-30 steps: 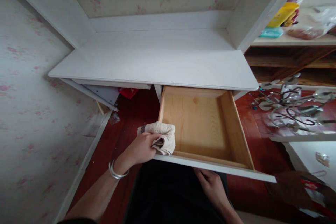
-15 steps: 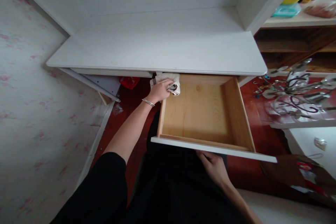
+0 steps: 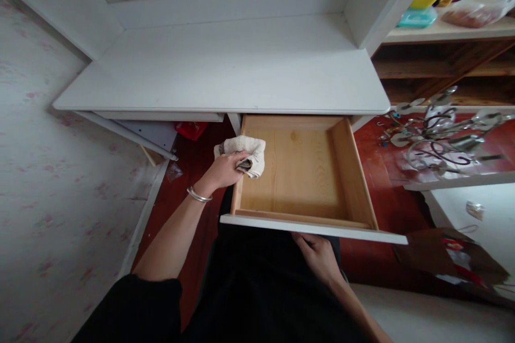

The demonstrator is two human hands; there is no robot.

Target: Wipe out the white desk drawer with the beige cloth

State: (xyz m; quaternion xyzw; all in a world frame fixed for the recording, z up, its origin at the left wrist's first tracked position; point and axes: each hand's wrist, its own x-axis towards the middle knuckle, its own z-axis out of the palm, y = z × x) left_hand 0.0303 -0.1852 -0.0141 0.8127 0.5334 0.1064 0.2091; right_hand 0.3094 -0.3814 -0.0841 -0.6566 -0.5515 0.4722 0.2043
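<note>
L hand (image 3: 223, 172) has a bracelet (image 3: 199, 196) on the wrist; its fingers (image 3: 241, 156) are grasping a folded cloth (image 3: 252, 146). Cloth's long axis runs approx. L–R, across the L side of the drawer (image 3: 301, 182): one end sticks out L, behind the fingers; the bunched end points R, over the drawer's inside. A dark fold shows just R of the fingers, on the near side.

Drawer juts out from under the counter (image 3: 241, 75) twd the person; its white front (image 3: 362, 233) runs L–R, nearer than the L fingers. Bare wood base is R of them, counter top beyond.

R hand (image 3: 322, 260) is nearer & R of the L fingers, by the front's lower edge; fingertips partly hidden, can't tell if gripping.

Red item (image 3: 192, 129) beyond & L of the L fingers, under counter; chandelier (image 3: 436, 142) well R.
</note>
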